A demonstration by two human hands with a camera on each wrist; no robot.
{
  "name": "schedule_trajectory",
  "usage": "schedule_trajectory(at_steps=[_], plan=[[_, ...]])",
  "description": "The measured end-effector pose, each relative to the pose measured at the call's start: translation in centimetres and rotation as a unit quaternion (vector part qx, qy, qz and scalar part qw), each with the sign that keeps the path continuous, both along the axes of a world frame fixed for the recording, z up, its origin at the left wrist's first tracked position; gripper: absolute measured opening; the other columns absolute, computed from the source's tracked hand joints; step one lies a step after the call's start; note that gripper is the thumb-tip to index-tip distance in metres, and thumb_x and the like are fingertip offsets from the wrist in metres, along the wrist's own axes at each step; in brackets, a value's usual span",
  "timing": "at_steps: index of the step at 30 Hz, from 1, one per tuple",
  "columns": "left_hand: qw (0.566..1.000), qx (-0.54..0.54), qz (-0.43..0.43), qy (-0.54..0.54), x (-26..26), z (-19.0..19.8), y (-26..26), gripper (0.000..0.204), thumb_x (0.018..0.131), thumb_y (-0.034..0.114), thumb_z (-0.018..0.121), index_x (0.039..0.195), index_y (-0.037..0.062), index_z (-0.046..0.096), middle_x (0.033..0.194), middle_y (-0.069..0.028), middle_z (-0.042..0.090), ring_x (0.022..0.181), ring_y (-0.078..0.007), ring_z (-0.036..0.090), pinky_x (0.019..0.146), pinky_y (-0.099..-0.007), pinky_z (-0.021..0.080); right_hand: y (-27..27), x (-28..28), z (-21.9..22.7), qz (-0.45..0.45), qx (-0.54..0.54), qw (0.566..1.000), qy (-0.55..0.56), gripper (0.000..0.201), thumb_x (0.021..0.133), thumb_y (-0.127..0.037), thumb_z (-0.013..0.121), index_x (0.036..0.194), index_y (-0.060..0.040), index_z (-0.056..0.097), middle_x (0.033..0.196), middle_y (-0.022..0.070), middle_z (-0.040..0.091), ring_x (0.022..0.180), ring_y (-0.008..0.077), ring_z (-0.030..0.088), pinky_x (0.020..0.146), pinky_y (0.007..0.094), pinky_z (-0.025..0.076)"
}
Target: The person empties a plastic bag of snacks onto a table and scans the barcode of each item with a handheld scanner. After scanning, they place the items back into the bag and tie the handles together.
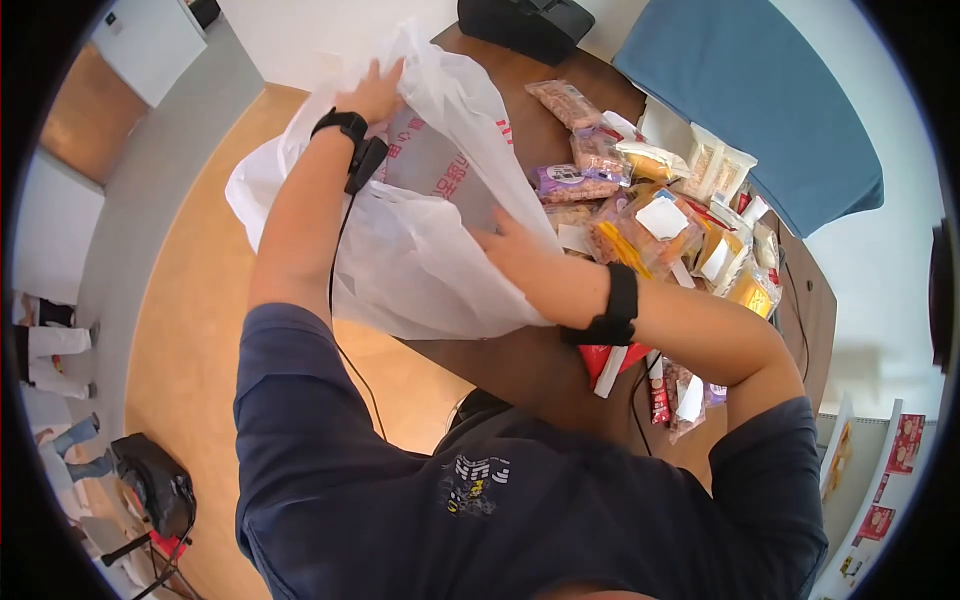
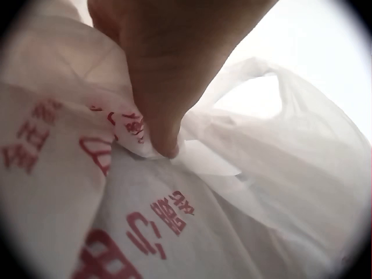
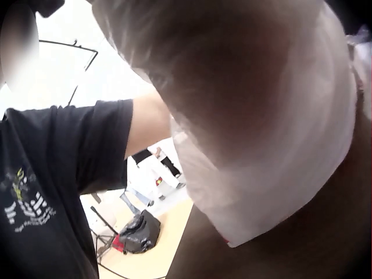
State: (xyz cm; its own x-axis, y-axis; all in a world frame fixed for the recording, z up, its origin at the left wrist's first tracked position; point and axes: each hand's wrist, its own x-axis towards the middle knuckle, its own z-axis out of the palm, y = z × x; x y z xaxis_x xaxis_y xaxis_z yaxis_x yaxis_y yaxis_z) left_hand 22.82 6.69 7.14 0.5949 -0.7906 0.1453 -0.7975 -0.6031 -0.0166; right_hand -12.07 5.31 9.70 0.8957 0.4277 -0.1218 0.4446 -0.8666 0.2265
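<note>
A thin white plastic bag (image 1: pixel 430 270) with red printed characters is spread wide in the head view, its mouth facing up. My left hand (image 1: pixel 372 97) grips its far left rim. In the left wrist view the left thumb (image 2: pixel 160 125) presses into the gathered film of the bag (image 2: pixel 232 197), close to a handle loop. My right hand (image 1: pixel 525 258) reaches into the mouth at the near right side, fingers pointing left against the film. The right wrist view shows the bag (image 3: pixel 261 186) draped in front of that hand, which appears only as a dark shape behind the plastic.
Packaged foods, among them a clear packet (image 1: pixel 665 220), pile up on the dark wooden table (image 1: pixel 500 375) right of the bag. Beyond them lies a blue cloth-covered surface (image 1: pixel 750 90). A black case (image 1: pixel 525 25) stands at the table's far end. Cables run from both wrists.
</note>
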Motion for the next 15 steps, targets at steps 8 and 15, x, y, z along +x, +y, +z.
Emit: schedule_trajectory(at_steps=[8, 15], plan=[[0.992, 0.009, -0.104, 0.077, -4.8, 7.3, 4.5, 0.071, 0.086, 0.036, 0.067, 0.145, 0.0093, 0.041, 0.141, -0.0277, 0.047, 0.137, -0.0382, 0.038, 0.107, -0.0484, 0.038, -6.1, 4.6, 5.2, -0.169, 0.242, 0.948, 0.116, 0.053, 0.089, -0.026, 0.062, 0.138, -0.0084, 0.048, 0.144, 0.02, 0.044, 0.125, 0.0393, 0.05, 0.104, 0.0451, 0.041], [0.885, 0.237, -0.358, 0.181, -13.8, 7.8, 12.8, 0.078, 0.077, 0.004, 0.062, 0.149, 0.0159, 0.035, 0.153, -0.0114, 0.035, 0.141, -0.0338, 0.033, 0.115, -0.0625, 0.015, -11.8, 9.1, 4.3, -0.299, 0.248, 0.918, 0.073, 0.089, 0.083, -0.048, 0.07, 0.152, -0.011, 0.028, 0.156, 0.0227, 0.024, 0.138, 0.0411, 0.035, 0.114, 0.042, 0.032]])
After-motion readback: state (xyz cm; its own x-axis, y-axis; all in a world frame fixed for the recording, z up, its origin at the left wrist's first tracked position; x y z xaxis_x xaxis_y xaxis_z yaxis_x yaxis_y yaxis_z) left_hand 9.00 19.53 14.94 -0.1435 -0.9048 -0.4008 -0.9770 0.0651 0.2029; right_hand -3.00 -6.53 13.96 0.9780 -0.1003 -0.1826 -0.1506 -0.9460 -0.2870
